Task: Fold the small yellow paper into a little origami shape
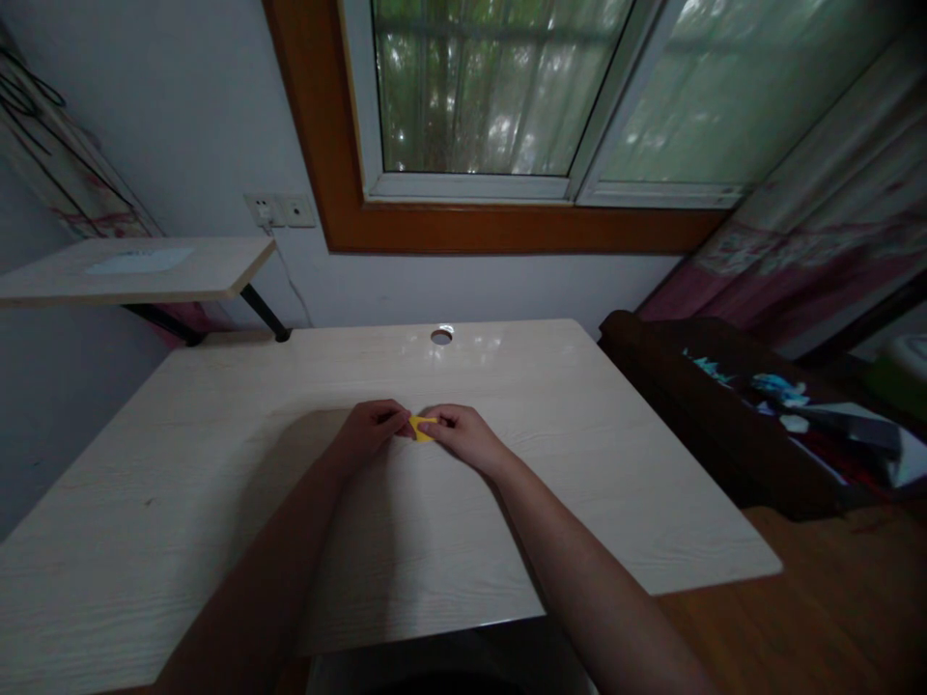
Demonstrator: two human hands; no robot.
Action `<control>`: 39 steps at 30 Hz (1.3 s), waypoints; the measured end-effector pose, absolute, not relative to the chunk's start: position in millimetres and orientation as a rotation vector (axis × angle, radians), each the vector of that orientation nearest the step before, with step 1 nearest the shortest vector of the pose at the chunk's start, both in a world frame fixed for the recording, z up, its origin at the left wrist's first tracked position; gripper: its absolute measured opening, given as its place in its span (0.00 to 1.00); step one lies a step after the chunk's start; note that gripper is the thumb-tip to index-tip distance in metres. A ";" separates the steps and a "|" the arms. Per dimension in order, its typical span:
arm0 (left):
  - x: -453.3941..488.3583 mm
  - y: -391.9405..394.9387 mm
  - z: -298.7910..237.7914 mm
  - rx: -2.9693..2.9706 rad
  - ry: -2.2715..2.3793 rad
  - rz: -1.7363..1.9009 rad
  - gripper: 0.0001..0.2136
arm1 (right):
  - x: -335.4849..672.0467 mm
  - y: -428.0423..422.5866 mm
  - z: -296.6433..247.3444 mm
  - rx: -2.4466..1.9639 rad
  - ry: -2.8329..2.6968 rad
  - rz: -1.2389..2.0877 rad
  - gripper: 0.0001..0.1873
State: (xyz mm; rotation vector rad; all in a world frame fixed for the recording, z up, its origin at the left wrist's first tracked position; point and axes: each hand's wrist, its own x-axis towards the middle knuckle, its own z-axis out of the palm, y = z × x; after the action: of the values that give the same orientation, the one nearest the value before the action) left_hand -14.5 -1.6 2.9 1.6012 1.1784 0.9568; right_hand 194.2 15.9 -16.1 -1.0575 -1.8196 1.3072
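A small yellow piece (416, 426) is held, mid-surface, over the pale desk (615, 454): left end pinched by the left hand (377, 428), right end by the right hand (463, 433), nearer than the round hole (441, 337).

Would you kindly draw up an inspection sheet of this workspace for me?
Surface: pale wood-grain desk, with a round hole near the far edge and a small dark mark at left.
Job's things: small yellow piece, partly covered by fingers; its exact nature can't be told.
Clutter: assorted items on dark brown furniture at right.
Hands: left hand and right hand both pinch the piece.
Cables: white cable hanging from the wall socket.
Surroundings: window ahead, curtain at right, raised shelf at left.
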 end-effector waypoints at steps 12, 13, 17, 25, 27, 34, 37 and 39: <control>-14.8 0.7 -2.9 1.589 1.187 1.001 0.12 | 195.6 14.1 -11.3 -1.057 -1.805 1.281 0.18; -14.8 0.9 -2.8 1.582 1.186 1.001 0.12 | 195.6 14.1 -11.3 -1.055 -1.803 1.284 0.18; -14.8 1.9 -3.9 1.583 1.181 1.009 0.12 | 194.8 15.0 -13.4 -1.048 -1.782 1.281 0.18; -15.4 3.2 -5.4 1.578 1.201 1.040 0.13 | 193.4 17.6 -17.8 -1.076 -1.671 1.303 0.18; -15.6 2.8 -4.1 1.599 1.216 1.038 0.14 | 193.0 18.5 -19.1 -1.079 -1.640 1.306 0.18; -15.2 1.2 -1.7 1.573 1.251 1.090 0.14 | 191.5 20.5 -23.0 -1.078 -1.533 1.326 0.17; -15.5 1.9 -2.7 1.570 1.253 1.118 0.14 | 191.8 20.9 -23.1 -1.064 -1.489 1.350 0.17; -15.6 2.6 -3.3 1.558 1.261 1.138 0.14 | 192.0 21.3 -22.7 -1.062 -1.467 1.368 0.17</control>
State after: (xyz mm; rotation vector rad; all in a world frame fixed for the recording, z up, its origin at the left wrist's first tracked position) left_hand -15.6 2.6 -3.3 1.5582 1.2610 1.1384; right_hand 192.0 21.3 -22.7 -1.0622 -1.4666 1.3683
